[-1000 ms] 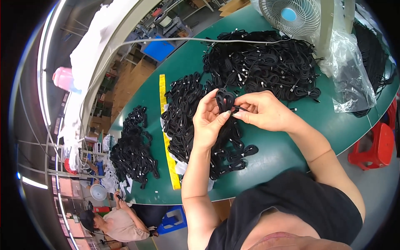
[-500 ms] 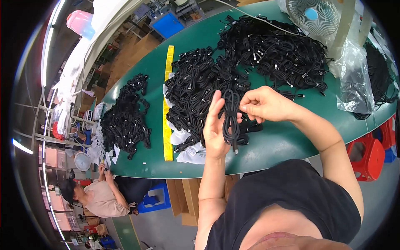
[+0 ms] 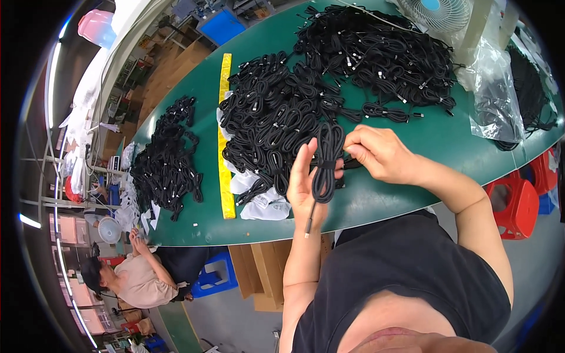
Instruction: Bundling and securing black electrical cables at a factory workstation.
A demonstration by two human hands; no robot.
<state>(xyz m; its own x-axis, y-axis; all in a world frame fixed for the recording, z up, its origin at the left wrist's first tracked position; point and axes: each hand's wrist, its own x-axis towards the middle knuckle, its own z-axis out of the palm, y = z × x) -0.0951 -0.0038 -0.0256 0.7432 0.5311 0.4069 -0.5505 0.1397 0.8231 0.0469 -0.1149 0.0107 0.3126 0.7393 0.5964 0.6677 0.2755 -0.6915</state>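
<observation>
1. Cable bundle (image 3: 329,144): smooth black cord is forming a slim, elongated coil of parallel loops; a dark band (image 3: 327,165) is cinching its middle.
2. Orientation: the long axis is running roughly between the near and far edges of the green tabletop (image 3: 376,203), leaning slightly; the rounded upper loops are facing the far edge, and a pale-tipped connector (image 3: 308,227) is pointing toward the near edge.
3. Left hand (image 3: 301,191): the grip is grasping the cable bundle above the tabletop's near edge; the coil is lying across the fingers, their tips showing at its right side.
4. Right hand (image 3: 382,156): the fingers are curling just beside the coil's right side; whether this grip is grasping cord cannot be told.
5. Surroundings: a tangled cable pile (image 3: 276,117) is lying beyond, beside a flat, shiny yellow strip (image 3: 225,141).
</observation>
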